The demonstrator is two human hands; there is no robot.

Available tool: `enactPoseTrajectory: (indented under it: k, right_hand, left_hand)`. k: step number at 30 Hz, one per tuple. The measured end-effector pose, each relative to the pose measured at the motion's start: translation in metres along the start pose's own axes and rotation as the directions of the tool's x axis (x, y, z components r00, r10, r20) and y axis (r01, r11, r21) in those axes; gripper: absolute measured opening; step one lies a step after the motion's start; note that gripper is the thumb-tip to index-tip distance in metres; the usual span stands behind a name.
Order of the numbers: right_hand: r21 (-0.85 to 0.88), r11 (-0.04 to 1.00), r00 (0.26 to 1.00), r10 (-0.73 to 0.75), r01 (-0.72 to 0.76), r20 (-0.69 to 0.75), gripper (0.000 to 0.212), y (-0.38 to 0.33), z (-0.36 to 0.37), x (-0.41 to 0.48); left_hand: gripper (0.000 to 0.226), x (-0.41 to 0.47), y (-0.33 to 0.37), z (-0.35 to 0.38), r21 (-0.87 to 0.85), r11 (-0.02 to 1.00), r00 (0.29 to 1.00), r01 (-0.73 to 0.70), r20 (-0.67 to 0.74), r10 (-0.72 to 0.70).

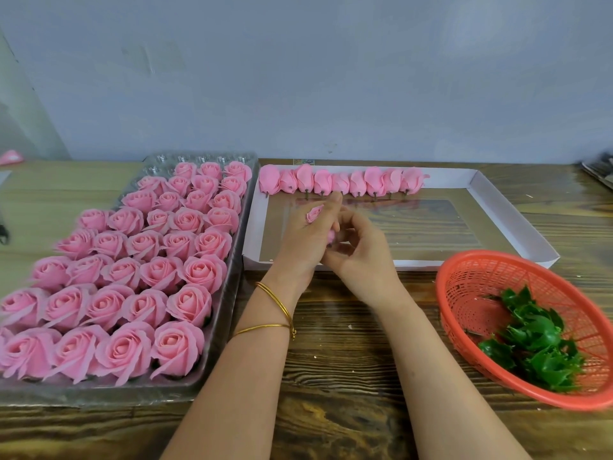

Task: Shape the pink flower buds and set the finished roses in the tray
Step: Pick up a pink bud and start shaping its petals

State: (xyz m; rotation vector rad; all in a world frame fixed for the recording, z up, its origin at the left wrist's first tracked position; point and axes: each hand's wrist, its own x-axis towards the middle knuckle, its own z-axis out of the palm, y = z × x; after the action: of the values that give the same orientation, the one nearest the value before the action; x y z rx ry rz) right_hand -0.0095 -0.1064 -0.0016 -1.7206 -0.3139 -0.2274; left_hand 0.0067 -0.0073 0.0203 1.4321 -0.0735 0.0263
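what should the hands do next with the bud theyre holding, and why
Probably use the right hand to fold the outer petals back while the left hand grips the base. The pink bud, pinched between both hands and mostly hidden, looks tight, unlike the open roses in the clear tray, whose far cells are free for it.

Single head-worn wide-angle view, aimed forward and down across a dark-grained wooden table (331, 360) toward a pale grey wall (298, 78), close above left hand (303, 242) and right hand (363, 255) at centre.
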Motion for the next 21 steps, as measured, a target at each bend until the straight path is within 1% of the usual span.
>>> enactPoseTrajectory:
  k: [2, 4, 5, 8, 10, 13, 16, 21]
  right_hand:
    - [0.000, 1.000, 1.000, -0.002, 0.002, -0.012, 0.034, 0.001, 0.000, 0.000]
    - [-0.011, 1.000, 1.000, -0.017, 0.017, -0.004, 0.028, 0.001, 0.000, 0.001]
    - [-0.019, 1.000, 1.000, -0.023, 0.023, -0.003, 0.029, 0.000, 0.000, 0.000]
    - [-0.025, 0.999, 1.000, -0.026, 0.026, 0.003, 0.039, -0.002, 0.000, -0.001]
    - [-0.008, 1.000, 0.999, -0.027, 0.027, 0.025, 0.042, -0.003, -0.001, -0.001]
    - [0.031, 0.999, 0.998, -0.009, 0.007, 0.061, 0.044, -0.006, -0.002, -0.002]
    - [0.028, 1.000, 0.997, 0.012, -0.014, 0.078, 0.041, -0.008, -0.001, -0.002]
    - [-0.013, 0.999, 0.998, 0.051, -0.050, 0.038, 0.037, -0.010, -0.001, 0.000]
  left_hand:
    - [0.049, 0.000, 0.000, 0.001, -0.011, 1.000, 1.000, 0.000, 0.001, 0.000]
    - [0.049, -0.001, -0.001, 0.000, -0.011, 0.999, 0.999, -0.030, 0.014, 0.030]
    - [0.046, 0.000, -0.001, -0.001, -0.005, 0.999, 0.998, -0.052, 0.026, 0.052]
    - [0.019, 0.000, -0.002, -0.004, -0.007, 0.996, 0.995, -0.084, 0.052, 0.084]
    - [0.012, 0.001, -0.003, -0.005, -0.018, 0.995, 0.993, -0.094, 0.063, 0.095]
    - [0.016, 0.002, -0.004, -0.005, -0.009, 0.991, 0.988, -0.136, 0.067, 0.137]
    - [0.012, 0.002, -0.005, -0.006, 0.017, 0.988, 0.987, -0.153, 0.056, 0.152]
    - [0.013, 0.000, -0.004, -0.004, 0.044, 0.990, 0.990, -0.136, 0.045, 0.134]
